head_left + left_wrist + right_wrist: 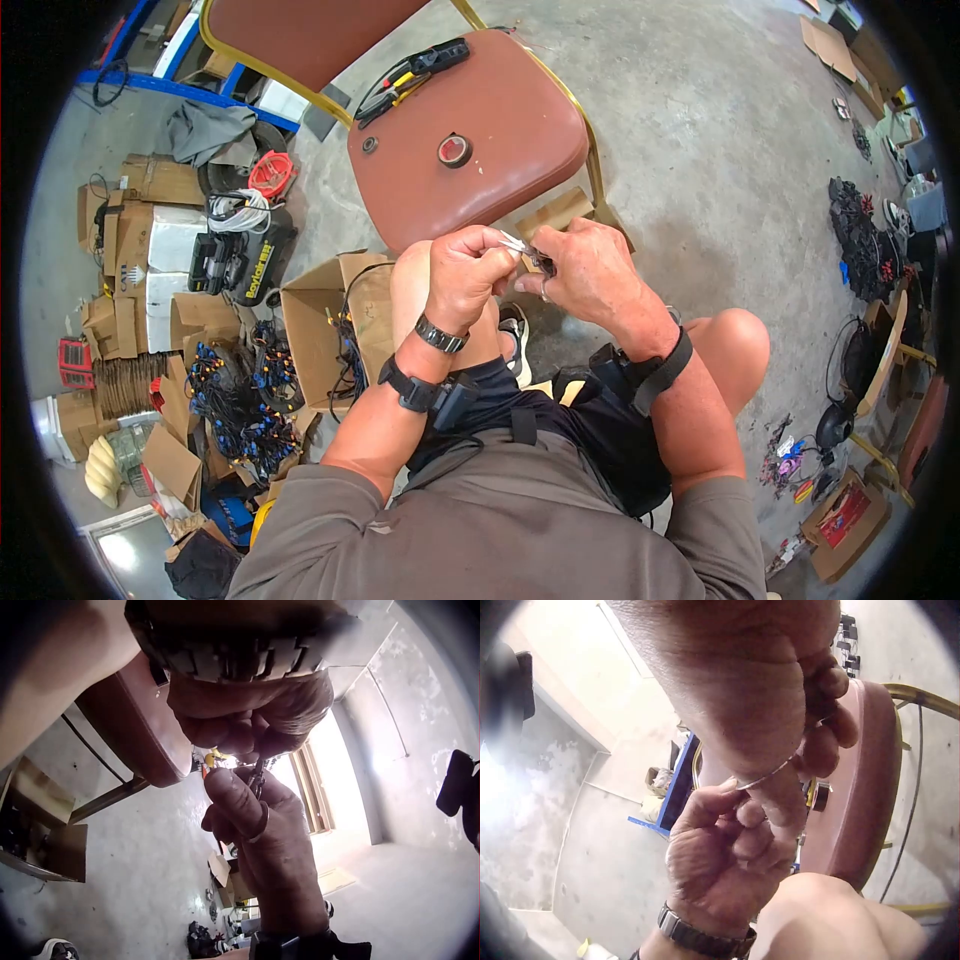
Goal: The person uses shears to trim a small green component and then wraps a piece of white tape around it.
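Observation:
Both hands meet above the knees, in front of the chair seat. The left hand [468, 272], with a metal watch at its wrist, pinches thin white strands [514, 243] between thumb and fingers. Against it, the right hand [590, 275] has its fingers curled round a small dark object [541, 262], whose shape is mostly hidden. In the left wrist view a small metallic piece [257, 780] shows between the fingertips of the left hand [251, 712] and the right hand [262, 825]. The right wrist view shows the left hand [724, 855] touching the right hand [742, 712], which hides the held things.
On the red chair seat [500, 115] lie a roll of tape [454, 151], a small ring [370, 145] and a dark tool with cables [440, 57]. An open cardboard box [312, 330] and bundled wires [240, 400] stand at left. More boxes and dark cables [862, 240] lie at right.

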Demonstrator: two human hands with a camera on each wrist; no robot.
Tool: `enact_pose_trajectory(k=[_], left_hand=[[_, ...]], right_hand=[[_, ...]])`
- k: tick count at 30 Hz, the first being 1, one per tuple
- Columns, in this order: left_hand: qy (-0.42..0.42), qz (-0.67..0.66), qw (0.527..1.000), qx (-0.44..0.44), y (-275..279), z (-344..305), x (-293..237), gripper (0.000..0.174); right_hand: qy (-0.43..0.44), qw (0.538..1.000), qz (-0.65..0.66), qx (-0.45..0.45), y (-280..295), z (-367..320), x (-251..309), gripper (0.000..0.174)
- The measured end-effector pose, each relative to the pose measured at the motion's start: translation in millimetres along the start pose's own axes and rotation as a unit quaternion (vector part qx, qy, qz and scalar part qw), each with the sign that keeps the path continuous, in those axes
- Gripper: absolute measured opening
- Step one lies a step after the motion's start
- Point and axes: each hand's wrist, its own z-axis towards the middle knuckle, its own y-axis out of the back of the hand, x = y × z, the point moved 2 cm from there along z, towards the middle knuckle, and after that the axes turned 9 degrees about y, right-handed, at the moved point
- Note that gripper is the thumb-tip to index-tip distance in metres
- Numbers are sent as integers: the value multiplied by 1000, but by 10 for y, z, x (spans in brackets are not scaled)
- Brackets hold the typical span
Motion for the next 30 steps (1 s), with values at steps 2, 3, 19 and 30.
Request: enact_pose_trajectory(k=[2, 3, 19, 30], left_hand=[[1, 7, 1000, -4, -3, 7, 1, 4], [2, 14, 1000, -8, -3, 12, 6, 4], [-6, -6, 999, 46, -92, 17, -36, 6], [9, 51, 997, 61, -107, -49, -178, 5]], right_hand=[[-4, 1000, -5, 2, -26, -2, -18, 32], [-8, 1000, -4, 2, -41, -6, -28, 32], [-150, 887, 427, -88, 198, 33, -199, 21], [-140, 878, 454, -54, 164, 40, -169, 21]])
